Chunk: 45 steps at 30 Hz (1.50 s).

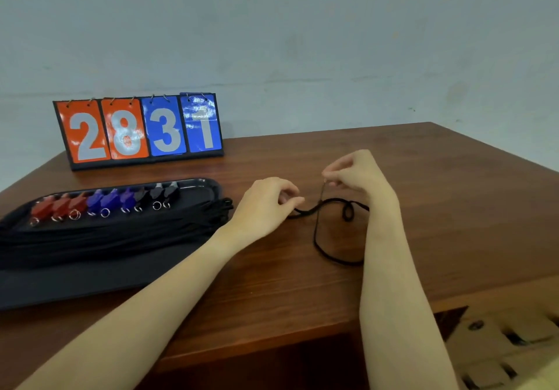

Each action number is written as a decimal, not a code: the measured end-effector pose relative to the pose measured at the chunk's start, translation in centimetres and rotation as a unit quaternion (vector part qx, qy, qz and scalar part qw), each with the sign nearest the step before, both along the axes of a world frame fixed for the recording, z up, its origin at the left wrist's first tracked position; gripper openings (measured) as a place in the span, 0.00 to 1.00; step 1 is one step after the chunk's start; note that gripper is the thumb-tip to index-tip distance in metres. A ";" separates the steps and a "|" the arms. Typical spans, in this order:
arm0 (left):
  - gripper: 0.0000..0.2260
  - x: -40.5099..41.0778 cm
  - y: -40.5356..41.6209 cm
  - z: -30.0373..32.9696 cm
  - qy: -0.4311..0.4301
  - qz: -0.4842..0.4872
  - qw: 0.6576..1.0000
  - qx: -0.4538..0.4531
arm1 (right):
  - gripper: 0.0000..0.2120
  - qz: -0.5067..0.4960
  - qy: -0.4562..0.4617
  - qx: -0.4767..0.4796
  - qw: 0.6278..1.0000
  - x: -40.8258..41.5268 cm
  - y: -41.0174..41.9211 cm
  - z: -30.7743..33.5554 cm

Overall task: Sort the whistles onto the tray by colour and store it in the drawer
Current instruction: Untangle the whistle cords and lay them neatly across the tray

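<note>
Nearest, at five o'clock under the front edge of the brown wooden table (pixel 423 178): pale cardboard with dark slots (pixel 499 347), perhaps lining an open drawer, though too blurred to say. Above that, two bare forearms reaching in from six o'clock toward the middle of the tabletop. Between them, a thin black cord lanyard (pixel 317 238), lying in one wide loop on the wood with a small twist at its far side, well apart from the rest of the set. Farther in, the left hand (pixel 266 205), fingers curled, thumb and forefinger pinching the cord's left end low against the table, likely to anchor it. Just beyond, toward one o'clock, the right hand (pixel 357 175), fingertips pinched on a strand and lifting it straight up off the wood, seemingly to pull the tangle open or straighten the cord before laying it down. No whistle visible on this cord; possibly hidden inside the right hand, impossible to tell. Over at nine o'clock, a long black plastic tray (pixel 90 280) with a bundle of black lanyards (pixel 121 238) stretched lengthwise across it, kept parallel to stay untangled. Along the tray's far side, one neat row: three red whistles (pixel 60 206), then three blue whistles (pixel 109 200), then three black whistles (pixel 157 193), metal rings facing forward, grouped by colour already. Judged nearly sorted, with storing not yet begun. Farthest, at eleven o'clock, a flip scoreboard in orange and blue reading 2831 (pixel 139 131), against a pale grey wall (pixel 302 42).
</note>
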State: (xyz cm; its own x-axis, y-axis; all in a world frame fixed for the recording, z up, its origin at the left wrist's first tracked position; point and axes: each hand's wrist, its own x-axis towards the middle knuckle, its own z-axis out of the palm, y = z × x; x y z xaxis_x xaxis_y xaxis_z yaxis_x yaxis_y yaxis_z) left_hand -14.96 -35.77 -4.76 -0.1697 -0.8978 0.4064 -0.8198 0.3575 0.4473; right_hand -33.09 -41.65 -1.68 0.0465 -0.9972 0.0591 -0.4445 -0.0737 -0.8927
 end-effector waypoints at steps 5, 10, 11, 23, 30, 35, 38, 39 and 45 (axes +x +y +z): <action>0.15 -0.2 0.0 0.4 0.199 -0.012 0.976 0.086 | 0.06 0.054 -0.119 -0.086 0.988 0.7 1.2 1.2; 0.12 -0.3 0.4 0.8 0.355 -0.035 0.919 0.166 | 0.08 0.075 -0.165 -0.082 0.980 1.3 1.4 1.5; 0.12 -0.2 0.5 0.9 0.370 -0.036 0.913 0.166 | 0.09 0.078 -0.172 -0.078 0.979 1.3 1.3 1.4; 0.11 3.4 1.2 5.0 0.567 -0.024 0.823 0.026 | 0.38 0.257 -0.115 0.034 0.959 3.6 0.9 0.9; 0.12 5.2 1.3 5.1 0.597 -0.003 0.802 0.004 | 0.38 0.367 -0.073 0.100 0.922 5.8 1.6 0.6; 0.07 6.9 1.3 5.7 0.557 0.137 0.816 -0.071 | 0.24 0.316 -0.139 0.095 0.934 5.8 2.0 1.1; 0.08 8.7 1.6 6.4 0.526 0.189 0.822 -0.113 | 0.24 0.239 -0.170 0.065 0.954 5.5 1.8 1.2; 0.08 9.4 1.8 6.6 0.513 0.197 0.827 -0.122 | 0.23 0.225 -0.166 0.053 0.959 5.4 1.8 1.1; 0.03 14.8 5.0 6.1 0.443 0.280 0.831 -0.184 | 0.21 0.233 -0.119 0.016 0.965 5.7 1.9 1.0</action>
